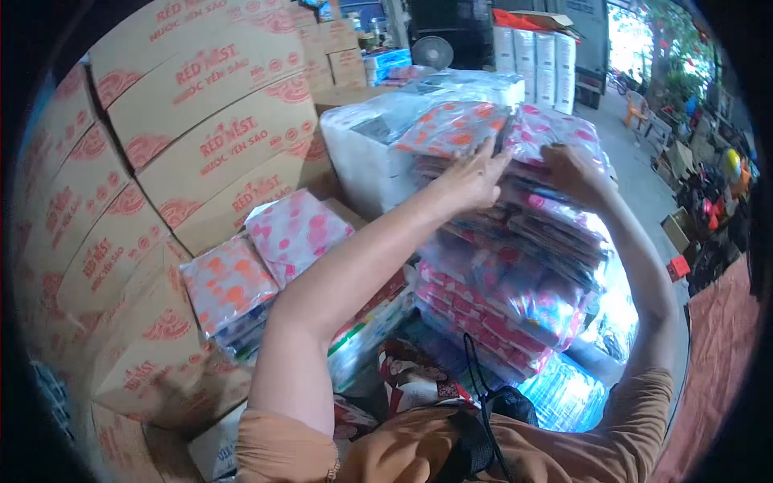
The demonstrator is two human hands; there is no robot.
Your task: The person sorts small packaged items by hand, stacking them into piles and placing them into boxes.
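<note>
Cartons and plastic-wrapped goods fill a storage space that opens onto a sunlit street at the far right. Nearest the camera are the person's orange sleeves and a black strapped bag [483,427] at the chest. From there both bare arms reach up and forward, the left one long and nearly straight from lower left, the right one bent at the elbow and rising along the right side. The left hand [471,177] lies flat with its fingers spread apart, palm pressed against the near side of the orange-spotted pack [455,129]. The right hand [573,171] has its fingers bent and closed over the edge of the pink-spotted pack [547,133] just beside it. Both packs sit on top of a tall stack of wrapped packs [515,274] straight ahead, which leans a little and rests on more clear-wrapped goods. To the left, two loose spotted packs [266,258] lie tilted against a wall of brown cartons [217,137] printed in red. Behind the stack stands a white wrapped bundle [366,153]. Farther back are a small fan [432,52] and a block of white bales [535,56].
</note>
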